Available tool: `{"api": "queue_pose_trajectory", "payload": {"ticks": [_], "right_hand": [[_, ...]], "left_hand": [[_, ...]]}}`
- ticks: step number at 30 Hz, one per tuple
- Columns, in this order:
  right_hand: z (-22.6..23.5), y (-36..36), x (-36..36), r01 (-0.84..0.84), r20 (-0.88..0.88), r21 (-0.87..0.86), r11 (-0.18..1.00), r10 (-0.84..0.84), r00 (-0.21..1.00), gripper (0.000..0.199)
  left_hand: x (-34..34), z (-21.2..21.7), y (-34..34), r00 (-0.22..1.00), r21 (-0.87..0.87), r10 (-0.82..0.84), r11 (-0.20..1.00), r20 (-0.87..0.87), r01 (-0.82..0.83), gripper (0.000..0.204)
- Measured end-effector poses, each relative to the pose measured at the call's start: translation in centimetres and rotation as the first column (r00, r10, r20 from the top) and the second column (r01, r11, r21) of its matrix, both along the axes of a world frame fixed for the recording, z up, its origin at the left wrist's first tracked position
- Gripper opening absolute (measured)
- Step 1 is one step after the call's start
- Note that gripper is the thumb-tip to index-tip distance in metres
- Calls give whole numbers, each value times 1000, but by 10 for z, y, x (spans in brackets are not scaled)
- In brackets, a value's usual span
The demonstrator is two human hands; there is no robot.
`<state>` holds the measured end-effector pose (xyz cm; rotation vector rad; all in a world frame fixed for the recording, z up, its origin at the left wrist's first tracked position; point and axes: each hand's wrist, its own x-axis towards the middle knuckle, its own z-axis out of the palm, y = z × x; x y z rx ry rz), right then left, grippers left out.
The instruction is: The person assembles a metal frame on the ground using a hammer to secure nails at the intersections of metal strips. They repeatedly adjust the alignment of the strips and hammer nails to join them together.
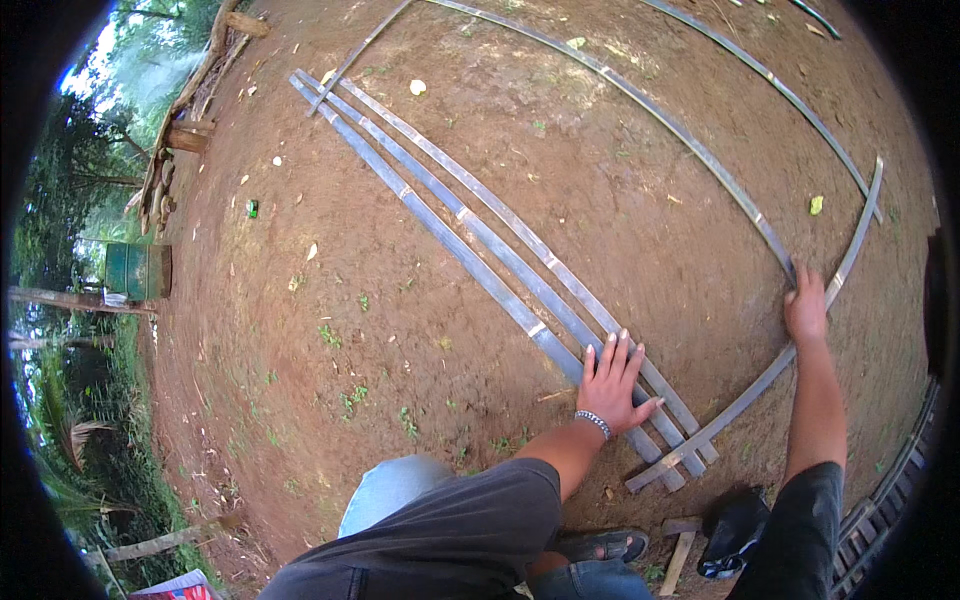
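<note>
Three long grey-green bamboo strips (pixel 465 215) lie nearly side by side on the dirt, running from far left to near right. My left hand (pixel 614 385), a bracelet at its wrist, rests flat across them near their near ends, fingers spread. A bamboo crosspiece (pixel 755 385) passes across those near ends and reaches up to the right. My right hand (pixel 806 305) has its fingers closed round the near end of another long bamboo strip (pixel 690 145), beside the crosspiece. Part of that end is hidden by the hand. A second crosspiece (pixel 360 55) spans the far ends.
Further right lies another bamboo strip (pixel 775 80). Close to my feet are a dark bag (pixel 735 530) and a small piece of wood (pixel 680 555). A green drum (pixel 135 271) stands at the left, near logs (pixel 188 137) and trees. A slatted dark edge (pixel 895 490) runs along the lower right.
</note>
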<state>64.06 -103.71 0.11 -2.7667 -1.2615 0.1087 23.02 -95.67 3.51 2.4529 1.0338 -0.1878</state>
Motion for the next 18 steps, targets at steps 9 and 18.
{"api": "queue_pose_trajectory", "payload": {"ticks": [9, 18], "right_hand": [[5, 2, -74, 34, -173, 214, 976, 4, 985, 42], [9, 15, -178, 3, -218, 296, 955, 64, 974, 35]], "left_hand": [[9, 2, -1, 999, -26, -29, 999, -26, 28, 98], [8, 4, -2, 1000, -34, -9, 999, 3, 9, 98]]}}
